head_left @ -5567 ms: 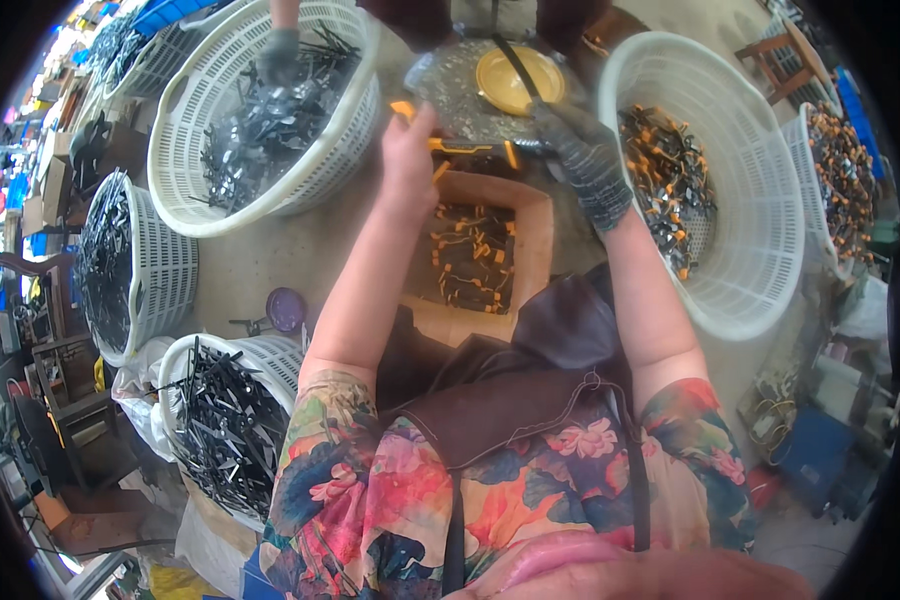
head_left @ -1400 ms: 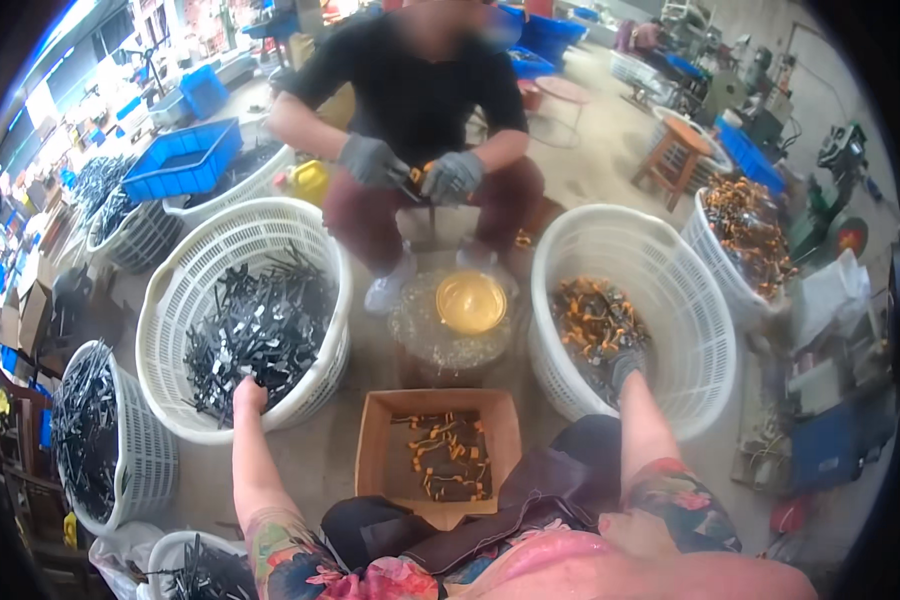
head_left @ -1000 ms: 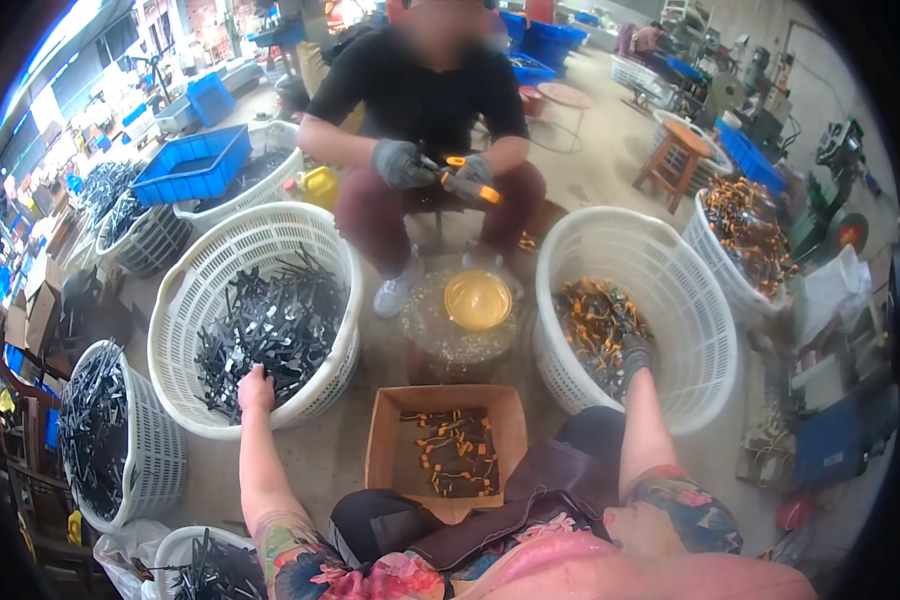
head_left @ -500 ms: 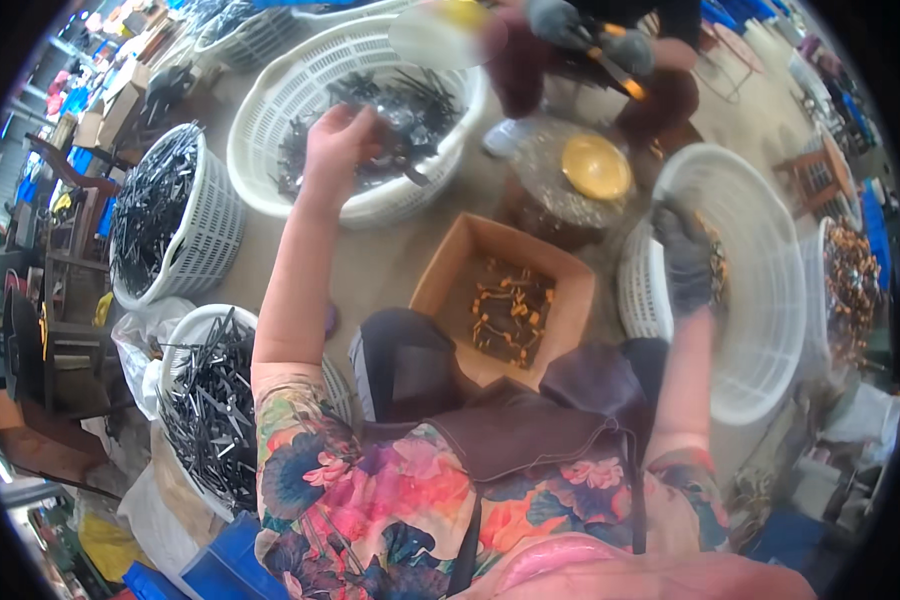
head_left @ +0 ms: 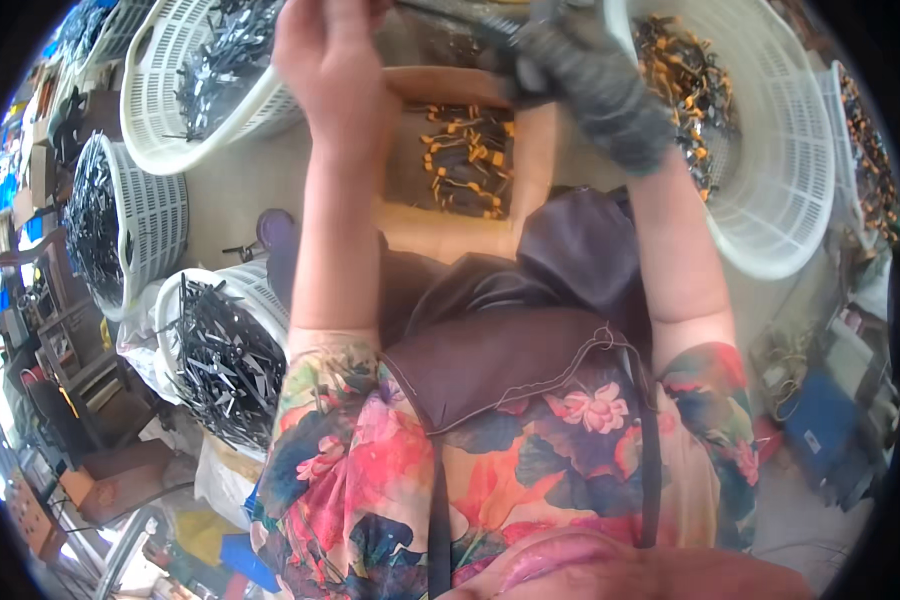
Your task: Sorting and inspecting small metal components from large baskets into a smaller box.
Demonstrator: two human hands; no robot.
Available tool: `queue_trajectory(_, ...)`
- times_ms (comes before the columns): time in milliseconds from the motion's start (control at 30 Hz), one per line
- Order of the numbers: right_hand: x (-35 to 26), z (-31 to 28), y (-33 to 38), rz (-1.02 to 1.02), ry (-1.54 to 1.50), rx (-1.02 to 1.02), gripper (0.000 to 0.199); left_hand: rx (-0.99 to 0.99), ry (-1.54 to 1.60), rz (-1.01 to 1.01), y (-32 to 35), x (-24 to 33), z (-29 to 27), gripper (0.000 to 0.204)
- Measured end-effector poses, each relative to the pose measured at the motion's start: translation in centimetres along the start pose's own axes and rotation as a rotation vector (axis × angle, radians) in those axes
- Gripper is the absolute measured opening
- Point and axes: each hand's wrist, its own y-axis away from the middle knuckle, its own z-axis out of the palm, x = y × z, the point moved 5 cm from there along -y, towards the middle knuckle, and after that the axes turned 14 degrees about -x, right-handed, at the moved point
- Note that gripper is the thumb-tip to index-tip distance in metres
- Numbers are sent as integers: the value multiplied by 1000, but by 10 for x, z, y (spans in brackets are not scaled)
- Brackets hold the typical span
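Observation:
Bare and partly cut off by the top edge, my left hand (head_left: 335, 70) is closed with its fingertips at a dark narrow strip (head_left: 455, 18). The strip reaches across toward my right hand (head_left: 595, 95), which wears a dark grey glove. Its fingers are curled and blurred, and what they hold is hidden. Both hands are raised over the far part of a cardboard box (head_left: 535, 180). Several black-and-orange pieces (head_left: 470, 155) lie in rows inside that box, between my knees.
White baskets of dark strips stand at the left: a far basket (head_left: 210, 150), a middle basket (head_left: 155, 215) and a near basket (head_left: 260, 290). At the right, a large white basket (head_left: 790, 160) holds black-and-orange pieces. A brown apron (head_left: 510, 350) covers my lap.
My left hand has left the far-left basket and moved right, over the box. My right hand has come from the right basket toward it. The view has shifted, and the box holds more pieces.

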Motion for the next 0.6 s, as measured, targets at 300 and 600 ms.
queue_trajectory(300, -38, -32, 32, -446, -111, 258, 35, 27, -33, -1351, 247, -298, -40, 17)
queue_trajectory(600, -38, -66, 49, -342, 129, 425, 28, 705, 359, -1690, 307, -376, 5, 42)
